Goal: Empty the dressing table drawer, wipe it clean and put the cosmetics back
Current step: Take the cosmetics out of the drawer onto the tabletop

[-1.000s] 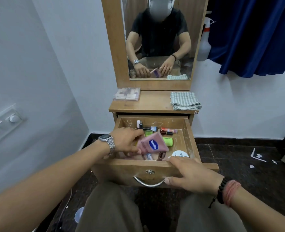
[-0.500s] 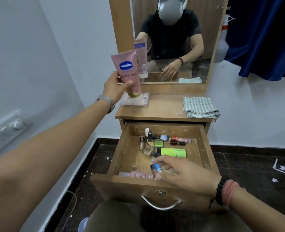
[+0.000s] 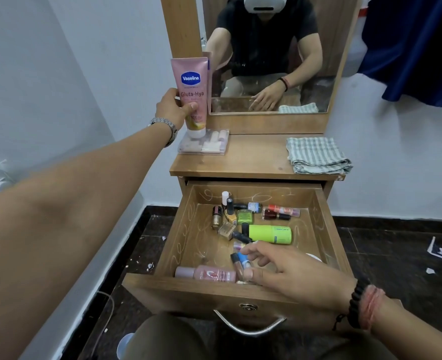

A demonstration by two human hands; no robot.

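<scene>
1. The open drawer [image 3: 188, 229] has bare floor along its left side and back right corner.
2. Small bottles [image 3: 230, 216] and a green tube [image 3: 270, 233] crowd its middle; a pink bottle [image 3: 209, 274] lies against the front wall.
3. On the tabletop [image 3: 256, 154], bare wood lies between a clear case [image 3: 204, 146] at left and a folded cloth [image 3: 316, 155] at right.

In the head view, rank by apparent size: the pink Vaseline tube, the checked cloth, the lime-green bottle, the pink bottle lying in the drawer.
1. Folded green-and-white checked cloth
2. Pink Vaseline tube, held in the left hand
3. Lime-green bottle and pink bottle look alike; the pink one lies nearer the camera, so unranked.
</scene>
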